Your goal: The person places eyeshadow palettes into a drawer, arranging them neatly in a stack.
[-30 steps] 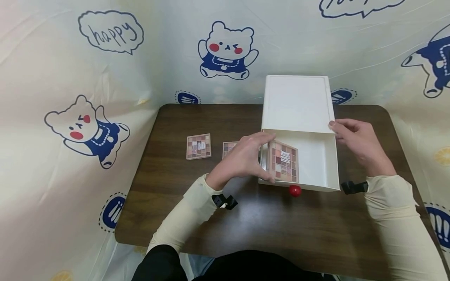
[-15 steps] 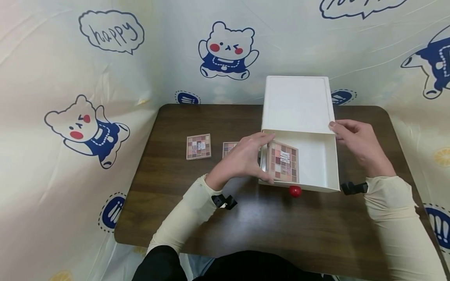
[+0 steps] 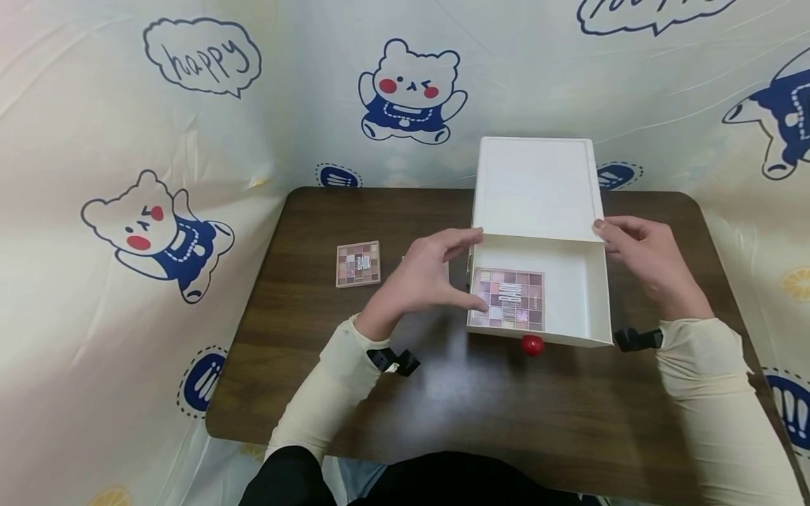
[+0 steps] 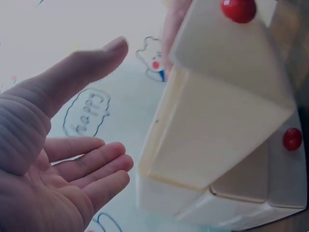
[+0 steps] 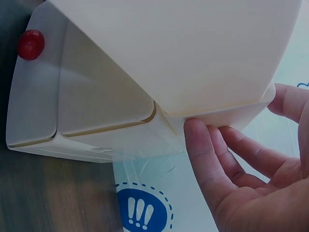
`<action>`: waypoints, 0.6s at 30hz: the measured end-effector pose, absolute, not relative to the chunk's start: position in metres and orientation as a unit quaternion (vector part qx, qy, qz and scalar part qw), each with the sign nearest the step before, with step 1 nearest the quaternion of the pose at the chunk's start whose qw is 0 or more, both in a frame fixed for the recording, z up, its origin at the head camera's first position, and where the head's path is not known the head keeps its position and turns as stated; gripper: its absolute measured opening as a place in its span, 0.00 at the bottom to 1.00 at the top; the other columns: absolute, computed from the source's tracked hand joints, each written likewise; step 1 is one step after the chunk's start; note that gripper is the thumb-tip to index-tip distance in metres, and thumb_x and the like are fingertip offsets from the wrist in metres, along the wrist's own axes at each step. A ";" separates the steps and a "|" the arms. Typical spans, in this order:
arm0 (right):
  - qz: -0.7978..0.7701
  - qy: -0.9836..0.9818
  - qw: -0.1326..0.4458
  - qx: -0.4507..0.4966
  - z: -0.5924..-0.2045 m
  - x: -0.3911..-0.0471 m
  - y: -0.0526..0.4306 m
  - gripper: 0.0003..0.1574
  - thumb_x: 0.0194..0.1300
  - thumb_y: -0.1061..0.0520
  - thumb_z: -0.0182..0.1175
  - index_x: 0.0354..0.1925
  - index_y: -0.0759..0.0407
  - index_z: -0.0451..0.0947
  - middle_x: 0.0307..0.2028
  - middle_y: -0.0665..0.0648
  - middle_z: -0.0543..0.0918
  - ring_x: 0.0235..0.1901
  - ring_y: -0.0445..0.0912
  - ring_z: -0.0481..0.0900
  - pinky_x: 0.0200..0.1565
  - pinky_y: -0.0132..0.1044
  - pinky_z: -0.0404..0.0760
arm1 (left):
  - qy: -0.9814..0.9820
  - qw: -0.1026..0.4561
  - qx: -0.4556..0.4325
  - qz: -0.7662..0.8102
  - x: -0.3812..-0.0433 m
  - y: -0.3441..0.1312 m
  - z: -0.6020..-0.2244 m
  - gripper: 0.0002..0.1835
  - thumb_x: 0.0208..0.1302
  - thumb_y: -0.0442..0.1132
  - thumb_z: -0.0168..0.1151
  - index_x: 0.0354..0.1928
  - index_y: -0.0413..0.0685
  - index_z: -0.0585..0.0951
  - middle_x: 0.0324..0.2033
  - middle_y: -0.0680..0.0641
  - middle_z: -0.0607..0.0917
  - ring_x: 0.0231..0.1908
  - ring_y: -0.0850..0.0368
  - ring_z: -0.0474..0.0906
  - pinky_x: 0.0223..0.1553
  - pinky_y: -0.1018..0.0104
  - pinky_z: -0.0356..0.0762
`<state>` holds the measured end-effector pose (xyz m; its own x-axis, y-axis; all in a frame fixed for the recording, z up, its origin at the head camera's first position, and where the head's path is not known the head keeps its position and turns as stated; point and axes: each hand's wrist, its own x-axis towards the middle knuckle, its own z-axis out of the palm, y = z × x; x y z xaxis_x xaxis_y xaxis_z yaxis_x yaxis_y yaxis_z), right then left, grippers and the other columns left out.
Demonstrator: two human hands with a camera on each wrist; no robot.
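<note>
A white drawer unit [image 3: 538, 184] stands on the table with its upper drawer [image 3: 574, 299] pulled out towards me. Inside that drawer, at the left, an eyeshadow palette [image 3: 520, 302] with a pink checkered cover lies flat. Over the drawer's left wall, my left hand [image 3: 420, 277] has its thumb and fingers spread apart and relaxed; the thumb overlaps the palette in the head view. My right hand [image 3: 652, 260] grips the unit's right edge, thumb on top and fingers against the side [image 5: 166, 133]. Red round knobs mark the upper drawer [image 4: 239, 9] and the closed lower drawer [image 4: 285, 169].
Another checkered palette [image 3: 358, 265] lies on the brown table [image 3: 291, 337] at the left. Something small on the table behind my left hand is nearly all hidden. A printed curtain [image 3: 304, 84] hangs close behind the table's back edge.
My left hand has let go of the palette and drawn back left. The palette has gone from tilted to flat in the drawer. My right hand stays at the unit's edge.
</note>
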<state>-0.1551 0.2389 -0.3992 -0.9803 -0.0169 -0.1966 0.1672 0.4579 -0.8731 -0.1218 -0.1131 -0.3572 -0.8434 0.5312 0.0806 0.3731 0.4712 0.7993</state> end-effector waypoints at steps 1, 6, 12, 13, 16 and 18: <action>-0.518 0.849 0.089 0.045 -0.399 -0.155 0.239 0.43 0.73 0.36 0.55 0.67 0.68 0.68 0.60 0.66 0.73 0.36 0.35 0.80 0.38 0.22 0.80 | 0.845 0.085 0.259 0.461 -0.123 -0.117 -0.357 0.55 0.38 0.46 0.88 0.70 0.40 0.70 0.65 0.44 0.76 0.65 0.56 0.71 0.64 0.68 0.68; -0.516 0.850 0.096 0.050 -0.399 -0.155 0.239 0.44 0.73 0.35 0.54 0.68 0.68 0.68 0.61 0.66 0.72 0.37 0.36 0.80 0.38 0.22 0.80 | 0.822 0.059 0.233 0.516 -0.126 -0.133 -0.357 0.53 0.37 0.41 0.88 0.69 0.43 0.71 0.64 0.45 0.77 0.63 0.58 0.72 0.65 0.68 0.68; -0.515 0.849 0.101 0.052 -0.399 -0.156 0.240 0.44 0.73 0.35 0.54 0.69 0.67 0.67 0.61 0.67 0.72 0.38 0.37 0.81 0.37 0.22 0.80 | 0.823 0.048 0.216 0.523 -0.128 -0.147 -0.359 0.53 0.37 0.41 0.88 0.70 0.46 0.71 0.64 0.48 0.77 0.64 0.61 0.71 0.66 0.66 0.66; -0.516 0.849 0.100 0.052 -0.399 -0.156 0.240 0.44 0.73 0.35 0.54 0.69 0.68 0.67 0.61 0.67 0.72 0.37 0.36 0.81 0.37 0.23 0.80 | 0.824 0.047 0.213 0.522 -0.129 -0.149 -0.360 0.54 0.37 0.41 0.88 0.70 0.46 0.71 0.64 0.49 0.77 0.64 0.61 0.71 0.66 0.66 0.66; -0.517 0.849 0.099 0.049 -0.399 -0.155 0.239 0.44 0.73 0.36 0.54 0.69 0.68 0.67 0.61 0.67 0.72 0.36 0.34 0.81 0.37 0.23 0.80 | 0.829 0.048 0.200 0.520 -0.131 -0.154 -0.366 0.54 0.37 0.41 0.88 0.70 0.46 0.70 0.65 0.49 0.76 0.65 0.59 0.70 0.67 0.64 0.66; -0.516 0.849 0.099 0.049 -0.399 -0.155 0.238 0.44 0.73 0.35 0.54 0.69 0.68 0.67 0.61 0.67 0.72 0.36 0.34 0.81 0.37 0.22 0.80 | 0.835 0.053 0.189 0.515 -0.132 -0.158 -0.371 0.55 0.37 0.40 0.88 0.71 0.46 0.69 0.66 0.48 0.75 0.67 0.58 0.69 0.67 0.63 0.65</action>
<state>-0.1553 0.2385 -0.3986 -0.9757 -0.0185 -0.2184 0.1853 0.4621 -0.8672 -0.1325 -0.1577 -0.3709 -0.9229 0.3702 0.1062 0.2610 0.3985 0.8792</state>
